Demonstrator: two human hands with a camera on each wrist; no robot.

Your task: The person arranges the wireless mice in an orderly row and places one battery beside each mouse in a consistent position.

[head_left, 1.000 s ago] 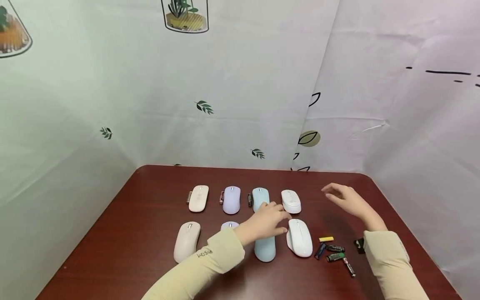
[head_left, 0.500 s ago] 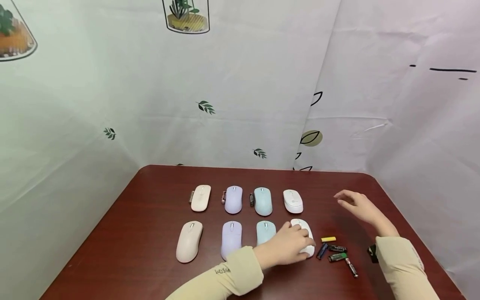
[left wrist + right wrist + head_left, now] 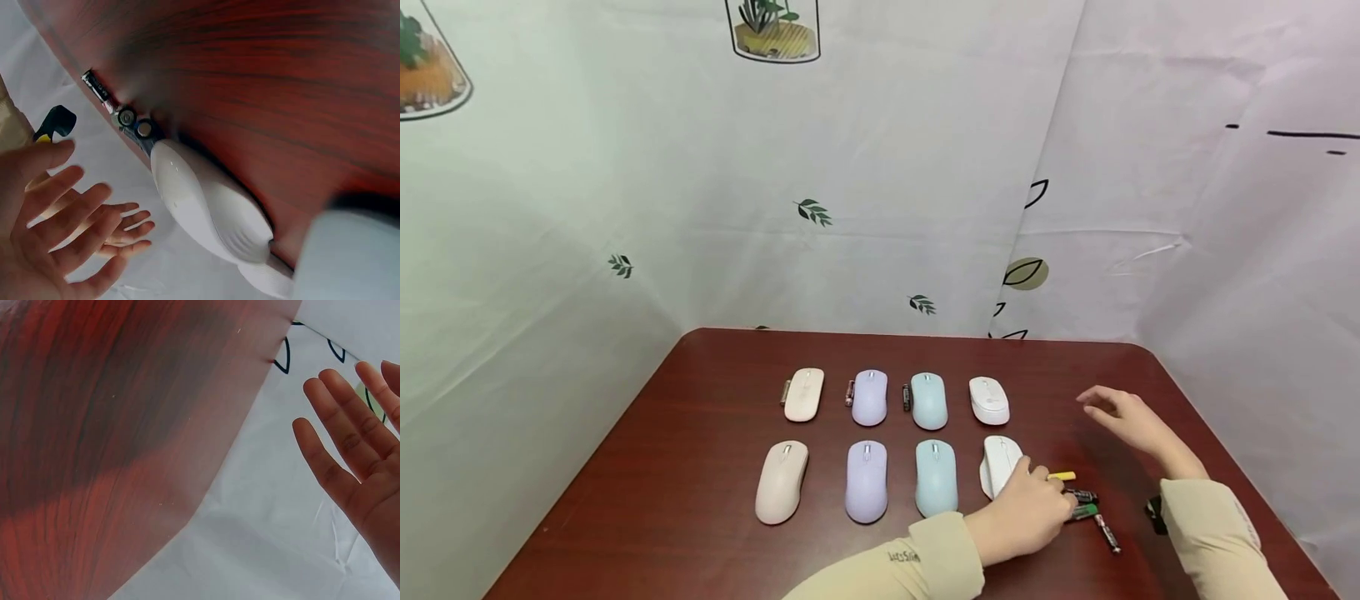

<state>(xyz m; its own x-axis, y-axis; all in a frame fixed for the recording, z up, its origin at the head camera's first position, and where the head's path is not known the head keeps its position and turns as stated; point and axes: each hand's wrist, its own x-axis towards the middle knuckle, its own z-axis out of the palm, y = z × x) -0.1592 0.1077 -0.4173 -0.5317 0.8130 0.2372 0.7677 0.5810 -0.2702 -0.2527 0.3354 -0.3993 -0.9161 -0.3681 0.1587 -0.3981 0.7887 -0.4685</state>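
My left hand [image 3: 1026, 510] hovers over the near right of the table, fingers loosely bent and holding nothing. It partly covers a white mouse [image 3: 999, 460] and a loose pile of batteries. Showing past it are a yellow battery [image 3: 1062, 476], a green-ended battery [image 3: 1084, 512], a black battery [image 3: 1084, 496] and a slim battery [image 3: 1108, 533]. In the left wrist view, the spread left fingers [image 3: 81, 219] are apart from the white mouse [image 3: 200, 200] and batteries [image 3: 127, 117]. My right hand [image 3: 1131, 421] hangs in the air at the right, relaxed, nothing in it.
Other mice stand in two rows: beige [image 3: 782, 483], lilac [image 3: 867, 483] and light blue [image 3: 936, 479] in front; cream [image 3: 804, 395], lilac [image 3: 869, 398], light blue [image 3: 929, 402] and white [image 3: 989, 401] behind. Batteries lie beside some back mice. A printed cloth [image 3: 887, 167] surrounds the table [image 3: 647, 492].
My left hand has moved right, from above the light blue mouse, across the white mouse, to the batteries. The right hand has shifted slightly right in view.
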